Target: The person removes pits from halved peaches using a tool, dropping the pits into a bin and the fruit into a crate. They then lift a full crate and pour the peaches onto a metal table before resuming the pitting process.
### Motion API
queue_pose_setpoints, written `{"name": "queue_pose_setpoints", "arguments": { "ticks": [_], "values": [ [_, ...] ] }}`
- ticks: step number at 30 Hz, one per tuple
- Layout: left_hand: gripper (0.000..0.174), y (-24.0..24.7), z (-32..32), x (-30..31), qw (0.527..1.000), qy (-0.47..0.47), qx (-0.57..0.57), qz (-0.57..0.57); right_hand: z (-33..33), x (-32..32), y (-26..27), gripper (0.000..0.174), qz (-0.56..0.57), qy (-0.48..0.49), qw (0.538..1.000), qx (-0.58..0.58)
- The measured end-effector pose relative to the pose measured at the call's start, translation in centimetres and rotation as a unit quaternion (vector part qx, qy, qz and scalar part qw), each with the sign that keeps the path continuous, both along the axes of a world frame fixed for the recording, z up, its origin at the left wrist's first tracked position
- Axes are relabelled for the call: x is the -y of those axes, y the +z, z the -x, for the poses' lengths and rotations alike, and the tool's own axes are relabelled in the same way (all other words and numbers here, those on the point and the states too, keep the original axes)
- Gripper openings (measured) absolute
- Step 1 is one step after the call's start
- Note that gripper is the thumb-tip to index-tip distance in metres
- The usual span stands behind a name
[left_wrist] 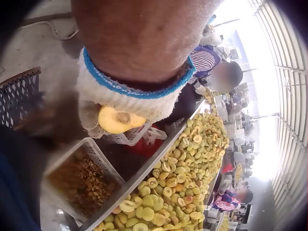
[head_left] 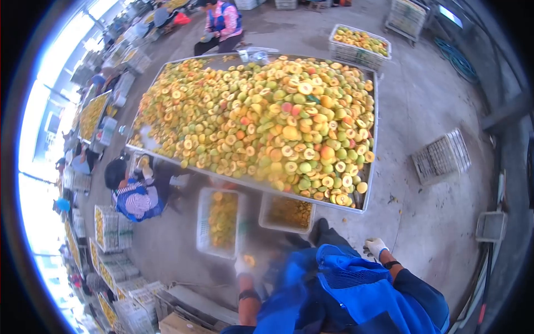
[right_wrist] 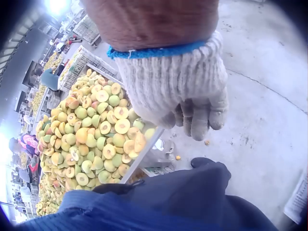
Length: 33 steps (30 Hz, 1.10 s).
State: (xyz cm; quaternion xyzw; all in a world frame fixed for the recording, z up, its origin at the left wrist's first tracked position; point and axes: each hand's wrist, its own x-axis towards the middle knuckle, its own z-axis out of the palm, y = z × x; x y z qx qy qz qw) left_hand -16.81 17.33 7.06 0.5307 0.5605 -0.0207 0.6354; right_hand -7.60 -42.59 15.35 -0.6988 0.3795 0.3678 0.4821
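My left hand [head_left: 243, 266], in a white knit glove with a blue cuff edge, holds a yellow peach half [left_wrist: 120, 120] with the pit showing in its cut face. Most of those fingers are hidden behind the fruit and glove in the left wrist view. Gloved the same way, my right hand [right_wrist: 178, 91] hangs beside my body with loosely curled fingers and nothing in them. In front stands a metal-rimmed table [head_left: 364, 200] heaped with peaches [head_left: 289, 133], many of them cut in half with pits showing.
Below the table's near edge stand a white crate [head_left: 203, 234] of yellow pieces and a bin [head_left: 267, 224] with brown pits. A seated person [head_left: 139, 195] works at the left, another [head_left: 222, 25] at the far side. A grey crate [head_left: 442, 156] stands on the floor at right.
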Motion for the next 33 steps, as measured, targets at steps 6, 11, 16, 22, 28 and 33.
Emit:
{"name": "queue_pose_setpoints", "arguments": {
  "ticks": [6,11,16,22,28,33],
  "values": [
    [0.048,0.6,3.9,1.4,0.991,0.091,-0.063,0.069,-2.2,-0.6,-2.1,0.031,-0.023,0.059,0.998,-0.022],
    [0.048,5.2,4.6,3.1,0.989,0.121,-0.052,0.068,-6.1,0.4,-4.6,0.025,-0.022,0.041,0.999,0.027],
    [0.041,13.0,-0.8,7.0,0.998,0.052,0.006,-0.037,-9.2,2.1,-6.6,0.031,-0.022,0.049,0.997,0.046],
    [0.029,13.3,-7.5,7.4,0.947,-0.189,0.096,-0.241,-11.1,2.1,-6.0,0.033,-0.016,0.062,0.996,0.056],
    [0.029,12.8,-12.9,6.8,0.995,-0.035,0.089,0.039,-14.0,-2.5,-4.3,0.030,-0.018,0.100,0.990,0.099],
    [0.045,9.6,-14.8,3.7,0.985,-0.009,0.073,0.158,-16.7,-6.6,-3.8,0.031,-0.012,0.109,0.989,0.099]
  ]
}}
